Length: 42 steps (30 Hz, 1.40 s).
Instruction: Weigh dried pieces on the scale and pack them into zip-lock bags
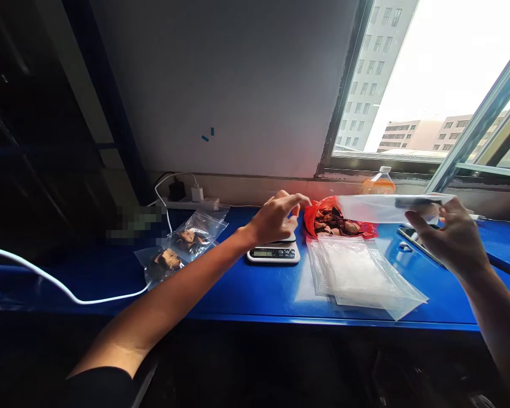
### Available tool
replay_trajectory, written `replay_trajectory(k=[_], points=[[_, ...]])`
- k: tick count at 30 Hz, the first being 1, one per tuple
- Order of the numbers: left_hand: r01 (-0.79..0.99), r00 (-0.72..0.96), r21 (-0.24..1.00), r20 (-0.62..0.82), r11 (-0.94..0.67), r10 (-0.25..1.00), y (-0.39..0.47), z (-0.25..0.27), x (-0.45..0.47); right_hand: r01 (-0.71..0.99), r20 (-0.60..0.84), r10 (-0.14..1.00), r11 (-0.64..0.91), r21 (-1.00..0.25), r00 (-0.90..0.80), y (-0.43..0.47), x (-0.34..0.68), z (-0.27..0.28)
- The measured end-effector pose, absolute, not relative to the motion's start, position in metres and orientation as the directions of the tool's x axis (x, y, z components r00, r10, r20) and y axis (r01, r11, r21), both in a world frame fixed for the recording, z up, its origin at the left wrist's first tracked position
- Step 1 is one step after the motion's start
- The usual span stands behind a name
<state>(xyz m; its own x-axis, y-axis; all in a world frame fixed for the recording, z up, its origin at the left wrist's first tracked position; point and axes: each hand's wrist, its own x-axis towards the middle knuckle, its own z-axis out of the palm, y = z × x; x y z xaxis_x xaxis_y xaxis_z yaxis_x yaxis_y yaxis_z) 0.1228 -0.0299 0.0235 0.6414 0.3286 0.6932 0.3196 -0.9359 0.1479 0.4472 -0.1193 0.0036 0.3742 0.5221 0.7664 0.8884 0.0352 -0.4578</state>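
My left hand (277, 217) hovers over a white digital kitchen scale (273, 253), partly hiding its top. Its fingers are curved and apart, with nothing visible between them. The fingertips come close to the rim of a red plastic bag (312, 218); whether they touch cannot be seen. Dark reddish-brown dried pieces (335, 222) fill that bag. On the right, my right hand (454, 235) is closed on one end of a clear plastic bag (365, 209), which stretches leftward above the red bag. A dark shape shows through it near my fingers. Several flat clear bags (361, 275) lie in front.
Two clear bags with brown lumps (169, 259) lie left of the scale. A white cable (89, 302) and a power strip with a charger (198, 194) are nearby. A phone (420, 243), earbuds (404, 247) and a bottle of orange liquid (379, 182) are at right.
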Motion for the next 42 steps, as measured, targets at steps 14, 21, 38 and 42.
replay_trajectory(k=[14,21,38,42], points=[[0.639,0.301,0.341,0.713,-0.689,0.633,-0.008,-0.007,0.054,0.957,0.564,0.814,-0.036,0.289,-0.14,-0.023,0.433,0.04],[0.617,0.374,0.345,0.662,-0.707,0.649,-0.012,-0.016,0.051,0.985,0.39,0.909,0.092,0.147,-0.144,0.007,0.446,0.059],[0.632,0.327,0.418,0.621,-0.653,0.713,-0.022,-0.016,0.049,0.941,0.643,0.698,-0.319,-0.114,0.315,-0.017,0.413,0.067],[0.601,0.364,0.368,0.664,-0.709,0.653,-0.023,-0.016,0.051,0.928,0.705,0.623,-0.346,-0.141,0.339,-0.03,0.409,0.063]])
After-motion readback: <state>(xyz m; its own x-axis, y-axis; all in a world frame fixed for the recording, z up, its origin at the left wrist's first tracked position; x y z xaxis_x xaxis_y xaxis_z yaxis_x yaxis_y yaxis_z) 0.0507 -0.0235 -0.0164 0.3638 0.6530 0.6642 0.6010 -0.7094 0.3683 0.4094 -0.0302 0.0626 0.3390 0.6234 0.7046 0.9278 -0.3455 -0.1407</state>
